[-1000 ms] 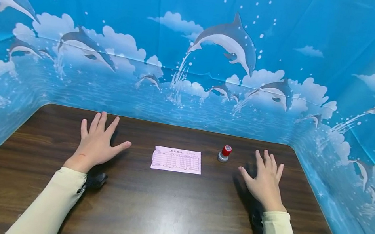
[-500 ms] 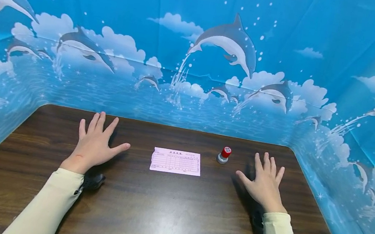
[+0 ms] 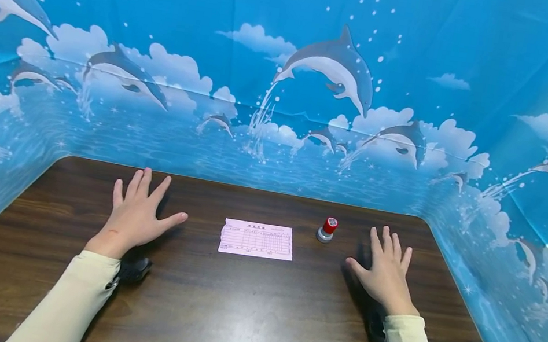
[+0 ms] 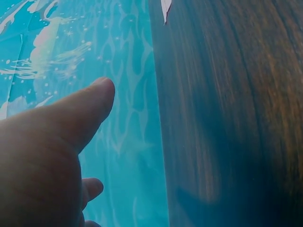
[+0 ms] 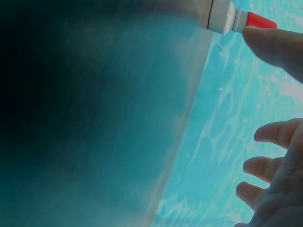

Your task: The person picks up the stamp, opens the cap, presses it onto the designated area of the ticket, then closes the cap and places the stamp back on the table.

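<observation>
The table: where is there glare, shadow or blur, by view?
Head view: pale glare on the table, bottom centre; shadows beside left hand and right hand; left wrist view: dark shadow, lower right; right wrist view: table blurred, darkest at left.

Paper slip — pale pink, oblong, lying flat on the tabletop with its long sides running left to right. A heading is printed along the top, above a ruled grid with narrow columns toward the right; the characters are too small to read. The left edge is uneven. Stamp — short and cylindrical, with a red upper part, a patterned mark on its top face and a grey base. It stands upright on the tabletop, right of the slip and apart from it.
</observation>
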